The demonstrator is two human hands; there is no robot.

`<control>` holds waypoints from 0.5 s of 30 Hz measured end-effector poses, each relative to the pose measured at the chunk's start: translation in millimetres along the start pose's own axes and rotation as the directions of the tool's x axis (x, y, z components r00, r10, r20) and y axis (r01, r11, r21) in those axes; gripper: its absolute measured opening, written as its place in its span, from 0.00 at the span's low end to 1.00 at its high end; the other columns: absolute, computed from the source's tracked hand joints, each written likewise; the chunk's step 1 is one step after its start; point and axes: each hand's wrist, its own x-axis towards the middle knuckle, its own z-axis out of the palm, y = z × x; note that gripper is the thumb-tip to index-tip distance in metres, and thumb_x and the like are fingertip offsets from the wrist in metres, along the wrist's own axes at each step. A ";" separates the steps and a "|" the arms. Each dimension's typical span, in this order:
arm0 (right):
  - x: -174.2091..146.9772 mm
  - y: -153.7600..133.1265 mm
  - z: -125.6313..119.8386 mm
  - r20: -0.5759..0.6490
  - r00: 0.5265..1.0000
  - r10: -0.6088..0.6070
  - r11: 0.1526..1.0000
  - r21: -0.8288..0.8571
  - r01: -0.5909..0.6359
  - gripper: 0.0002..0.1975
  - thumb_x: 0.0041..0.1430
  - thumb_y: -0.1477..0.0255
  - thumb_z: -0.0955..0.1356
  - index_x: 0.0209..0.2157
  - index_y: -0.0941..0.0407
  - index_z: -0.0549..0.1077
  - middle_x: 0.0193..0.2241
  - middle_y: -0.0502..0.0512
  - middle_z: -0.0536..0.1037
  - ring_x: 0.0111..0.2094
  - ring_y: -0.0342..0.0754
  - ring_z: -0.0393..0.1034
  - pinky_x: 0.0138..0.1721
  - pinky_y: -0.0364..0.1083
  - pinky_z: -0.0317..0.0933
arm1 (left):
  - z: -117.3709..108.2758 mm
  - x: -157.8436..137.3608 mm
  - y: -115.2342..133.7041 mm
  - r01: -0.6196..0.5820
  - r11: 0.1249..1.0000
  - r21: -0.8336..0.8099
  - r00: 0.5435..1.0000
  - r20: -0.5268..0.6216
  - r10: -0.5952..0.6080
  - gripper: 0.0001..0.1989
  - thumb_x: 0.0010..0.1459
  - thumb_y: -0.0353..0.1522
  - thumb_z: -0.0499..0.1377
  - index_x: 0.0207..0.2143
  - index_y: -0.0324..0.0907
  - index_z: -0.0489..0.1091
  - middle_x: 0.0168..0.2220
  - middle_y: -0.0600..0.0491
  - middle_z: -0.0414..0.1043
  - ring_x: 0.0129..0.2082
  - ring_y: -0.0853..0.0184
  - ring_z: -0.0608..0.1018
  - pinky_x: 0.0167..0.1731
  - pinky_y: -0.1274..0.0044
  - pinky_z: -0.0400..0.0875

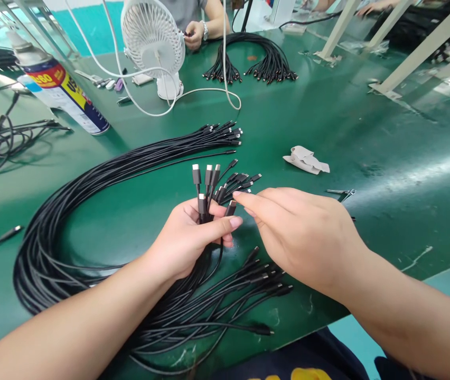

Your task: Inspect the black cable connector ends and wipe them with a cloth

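Note:
Several black USB cables (201,274) are bunched in my left hand (193,237), which is closed around them just below their plugs. The plugs (208,177) stick up above the fingers, with silver metal tips. One cable plug (230,209) leans out by the left thumb. Close to its tip is my right hand (296,232), index finger and thumb drawn together. Whatever those fingers may hold is hidden. Loose cable ends (264,277) fan out on the table beneath, and the rest of the bundle (43,237) curves round to the left.
On the green table (352,132) stand a white fan (153,42) and a spray can (62,89). Crumpled paper (307,160) and tweezers (346,194) lie to the right. Another cable bundle (256,45) lies farther back, near a co-worker's hand (194,36).

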 end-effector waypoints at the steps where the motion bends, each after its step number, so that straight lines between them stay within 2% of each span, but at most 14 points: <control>1: 0.8 0.0 0.4 0.003 0.999 0.036 0.998 0.054 -0.036 0.15 0.62 0.79 0.61 0.45 0.61 0.75 0.35 0.57 0.81 0.32 0.47 0.74 0.31 0.45 0.64 | -0.3 0.2 0.3 -0.001 1.000 -0.001 1.000 0.006 0.001 0.15 0.38 0.28 0.72 0.24 0.40 0.66 0.16 0.60 0.70 0.17 0.73 0.73 0.22 0.80 0.70; 3: 3.3 0.4 1.4 0.036 0.991 0.129 0.970 0.201 -0.134 0.13 0.63 0.77 0.62 0.43 0.60 0.75 0.35 0.56 0.80 0.31 0.46 0.73 0.32 0.45 0.64 | -0.5 0.1 1.0 -0.005 1.000 0.000 1.000 0.020 0.005 0.15 0.38 0.27 0.72 0.23 0.40 0.67 0.16 0.60 0.70 0.17 0.73 0.73 0.21 0.80 0.69; 6: 8.2 2.4 2.5 0.157 0.958 0.239 0.850 0.443 -0.285 0.08 0.62 0.71 0.64 0.40 0.57 0.74 0.31 0.51 0.79 0.26 0.41 0.68 0.28 0.42 0.60 | 0.9 -1.3 1.9 -0.008 1.000 0.026 0.998 0.061 0.006 0.13 0.38 0.26 0.71 0.23 0.39 0.68 0.17 0.60 0.70 0.17 0.73 0.73 0.21 0.81 0.69; 8: 11.4 3.9 2.7 0.233 0.940 0.251 0.746 0.573 -0.341 0.06 0.61 0.70 0.66 0.35 0.57 0.74 0.26 0.48 0.76 0.22 0.39 0.63 0.24 0.40 0.56 | 2.8 -3.0 2.1 -0.005 0.998 0.055 0.995 0.097 0.000 0.13 0.39 0.25 0.71 0.21 0.39 0.68 0.17 0.59 0.71 0.17 0.74 0.73 0.22 0.81 0.69; 10: 13.8 5.0 2.8 0.243 0.941 0.235 0.683 0.648 -0.337 0.08 0.61 0.71 0.66 0.28 0.57 0.72 0.21 0.46 0.73 0.20 0.37 0.61 0.22 0.39 0.54 | 4.7 -4.7 2.2 -0.004 0.997 0.077 0.993 0.119 -0.006 0.12 0.40 0.25 0.70 0.20 0.39 0.67 0.17 0.59 0.71 0.18 0.74 0.73 0.23 0.82 0.70; 12: 14.6 5.8 3.4 0.200 0.956 0.213 0.697 0.654 -0.292 0.09 0.60 0.75 0.66 0.26 0.58 0.71 0.20 0.45 0.71 0.20 0.37 0.60 0.22 0.38 0.53 | 5.8 -5.6 2.0 0.005 0.996 0.088 0.992 0.122 -0.016 0.12 0.42 0.26 0.70 0.21 0.39 0.68 0.17 0.60 0.70 0.17 0.75 0.73 0.23 0.82 0.70; 15: 13.5 7.9 5.2 0.128 0.978 0.166 0.818 0.536 -0.209 0.08 0.60 0.77 0.65 0.26 0.58 0.70 0.20 0.46 0.71 0.21 0.38 0.61 0.23 0.39 0.52 | 5.2 -4.9 1.0 0.026 0.997 0.077 0.994 0.107 -0.035 0.11 0.41 0.27 0.70 0.23 0.39 0.68 0.17 0.60 0.70 0.16 0.75 0.73 0.21 0.82 0.70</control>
